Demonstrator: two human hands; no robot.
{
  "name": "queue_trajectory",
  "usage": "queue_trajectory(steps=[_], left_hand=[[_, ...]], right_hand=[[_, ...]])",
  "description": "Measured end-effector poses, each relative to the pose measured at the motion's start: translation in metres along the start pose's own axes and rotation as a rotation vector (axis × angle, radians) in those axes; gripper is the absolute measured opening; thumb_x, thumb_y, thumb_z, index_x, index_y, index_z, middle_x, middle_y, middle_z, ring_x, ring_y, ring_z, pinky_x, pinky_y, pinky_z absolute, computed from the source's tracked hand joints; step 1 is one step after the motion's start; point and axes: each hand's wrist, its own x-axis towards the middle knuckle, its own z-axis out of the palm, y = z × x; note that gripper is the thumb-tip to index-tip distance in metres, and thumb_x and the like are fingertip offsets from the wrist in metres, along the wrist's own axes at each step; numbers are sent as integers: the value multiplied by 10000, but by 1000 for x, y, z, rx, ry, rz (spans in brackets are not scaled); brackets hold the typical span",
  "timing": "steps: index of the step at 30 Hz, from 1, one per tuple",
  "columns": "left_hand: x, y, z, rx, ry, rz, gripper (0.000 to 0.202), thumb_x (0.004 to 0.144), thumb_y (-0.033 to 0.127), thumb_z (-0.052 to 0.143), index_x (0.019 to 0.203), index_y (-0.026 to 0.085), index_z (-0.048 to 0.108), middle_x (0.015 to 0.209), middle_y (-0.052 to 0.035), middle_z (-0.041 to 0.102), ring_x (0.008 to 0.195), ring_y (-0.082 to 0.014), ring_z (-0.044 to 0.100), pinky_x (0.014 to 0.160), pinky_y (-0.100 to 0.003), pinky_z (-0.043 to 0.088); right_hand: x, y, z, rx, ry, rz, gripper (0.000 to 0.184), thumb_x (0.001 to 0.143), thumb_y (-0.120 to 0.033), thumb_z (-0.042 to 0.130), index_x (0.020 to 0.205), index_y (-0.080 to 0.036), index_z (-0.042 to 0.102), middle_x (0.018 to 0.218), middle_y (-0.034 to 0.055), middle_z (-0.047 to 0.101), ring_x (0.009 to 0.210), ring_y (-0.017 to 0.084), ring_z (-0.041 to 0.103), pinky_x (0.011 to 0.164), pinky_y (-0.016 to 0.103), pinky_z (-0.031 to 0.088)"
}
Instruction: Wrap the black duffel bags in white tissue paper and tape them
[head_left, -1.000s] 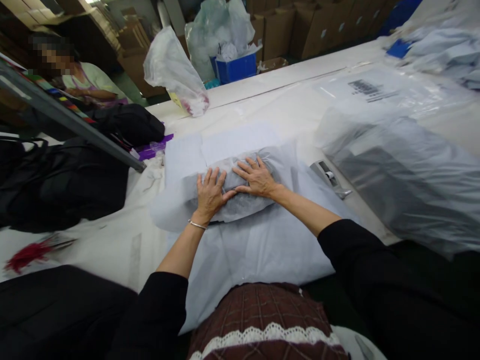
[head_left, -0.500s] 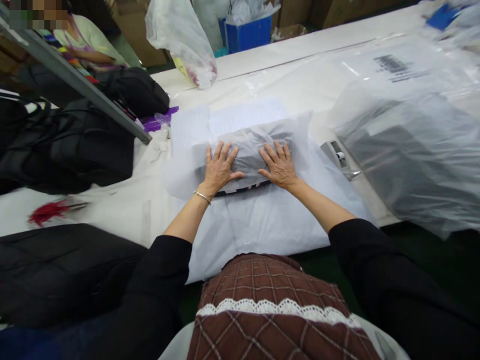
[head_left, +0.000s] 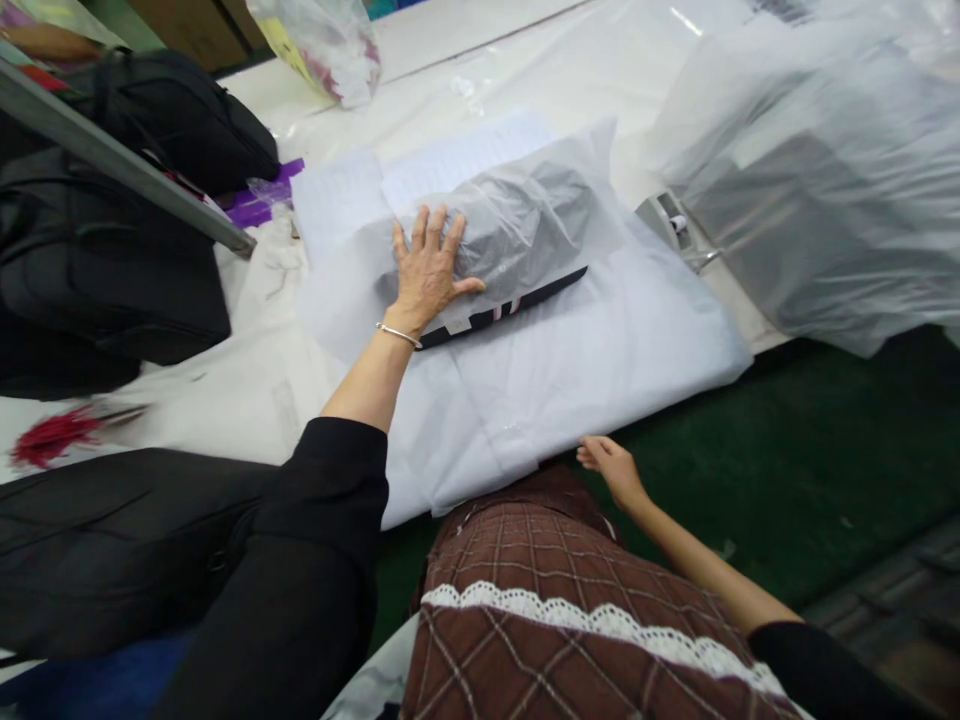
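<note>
A dark folded item in a translucent plastic bag (head_left: 517,220) lies on a stack of pale plastic sheets (head_left: 600,350). Its black edge with light and pink stripes sticks out on the near side. My left hand (head_left: 427,265) rests flat on the left part of the bag, fingers spread and thumb out to the side. Down at the stack's near edge is my right hand (head_left: 611,468), with its fingers curled together. Its fingertips are right by the sheets' edge, and whether they pinch anything is hidden.
Black bags (head_left: 97,270) stand on the left, behind a slanting metal bar (head_left: 127,155). Another black bag (head_left: 127,540) is nearer. A large plastic-covered pile (head_left: 817,220) occupies the right, beside a metal tape dispenser (head_left: 675,225). A clear bag (head_left: 330,50) sits at the back.
My right hand has left the bagged item and come down to the near edge of the sheets, fingers now curled. My left hand stays on the bag. The view has shifted.
</note>
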Motion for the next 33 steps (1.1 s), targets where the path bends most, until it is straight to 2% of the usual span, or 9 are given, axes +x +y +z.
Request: queue_trajectory(steps=[3,7,11,14,18,20,25,29,33], left_hand=[[1,-1,0,-8,10,-2,1049,692,650,772,1541,242,311,1640,-139,239,1537,-389,42,1192,-666,-70],[5,-5,3,4,18,-14,1027,716,753,656,1532,220,333,1644,-86,250,1547,-298,-41,1216,-559,-136],[8,-12,5,65,25,8,1087,731,887,417,1496,118,342,1645,-42,264,1499,-195,-234,1161,-410,-261],[10,-13,4,67,18,19,1097,723,889,400,1481,98,345,1637,-35,279,1497,-207,-214,1154,-397,-262],[8,-6,0,39,-6,-38,1075,723,837,497,1524,160,262,1671,1,161,1501,-302,22,1204,-568,-124],[7,-3,-2,32,-9,-46,1071,714,836,518,1523,180,266,1675,0,141,1492,-320,56,1200,-611,-61],[8,-4,-1,21,13,-19,1161,665,920,443,1497,122,303,1628,-27,286,1483,-271,16,1189,-514,-108],[10,-8,4,-25,32,-32,1152,646,884,516,1512,160,289,1657,7,200,1479,-272,27,1178,-519,-119],[11,-11,8,-66,45,-28,1126,665,846,537,1513,147,294,1662,-15,185,1485,-273,19,1153,-489,-210]], right_hand=[[-8,42,24,113,-91,187,570,679,-698,735,944,-196,688,1001,184,712,918,321,697,799,519,565],[2,79,60,276,-98,327,689,789,-811,512,1120,-215,613,1220,212,632,1059,314,658,816,542,549],[15,102,92,460,-108,344,675,856,-813,363,1183,-265,582,1226,142,631,1085,270,640,848,541,535],[15,108,108,610,-123,299,656,866,-811,334,1158,-288,600,1167,103,654,1067,249,647,871,525,533],[2,108,111,736,-150,235,616,823,-811,447,1038,-266,637,1054,98,688,1025,259,661,885,517,537],[-5,106,107,759,-173,205,582,785,-797,533,980,-260,642,1032,91,696,1022,263,662,895,510,538],[-22,100,99,755,-195,103,631,710,-809,621,1038,-271,647,1129,75,700,1063,270,652,917,485,534],[-36,93,95,711,-212,42,664,659,-749,725,1111,-269,644,1174,68,709,1044,273,657,904,473,532],[-44,80,94,667,-229,28,586,591,-613,848,1018,-250,677,1056,45,746,936,247,678,845,431,545]])
